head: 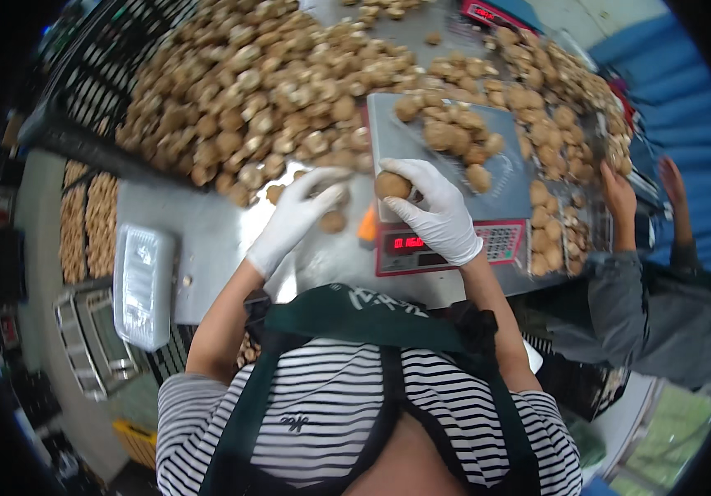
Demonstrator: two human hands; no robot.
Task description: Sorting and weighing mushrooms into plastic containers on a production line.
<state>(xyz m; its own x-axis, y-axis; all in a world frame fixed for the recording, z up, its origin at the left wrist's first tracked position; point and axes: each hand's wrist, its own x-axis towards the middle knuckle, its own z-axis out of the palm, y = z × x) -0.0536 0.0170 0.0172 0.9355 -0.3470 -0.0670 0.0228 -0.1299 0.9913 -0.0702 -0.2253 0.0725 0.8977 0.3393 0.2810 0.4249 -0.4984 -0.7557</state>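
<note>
My right hand (436, 208), in a white glove, grips a brown mushroom (392, 185) between thumb and fingers. It is above the near left part of a digital scale (510, 186) with a red-edged panel and lit display. On the scale's plate, a clear plastic tray (414, 133) carries several mushrooms (451, 130). To the left my gloved left hand (299, 214) is blurred over the metal table (219, 248), beside the edge of a large mushroom heap (256, 87). A loose mushroom (333, 221) lies just below its fingertips; whether the hand holds anything is unclear.
A stack of clear trays (144, 285) stands at the table's left edge. A black crate (101, 80) lies tipped beside the heap. Filled trays (547, 229) line the right side, where a co-worker's hand (620, 201) touches one. A second scale (498, 13) is farther back.
</note>
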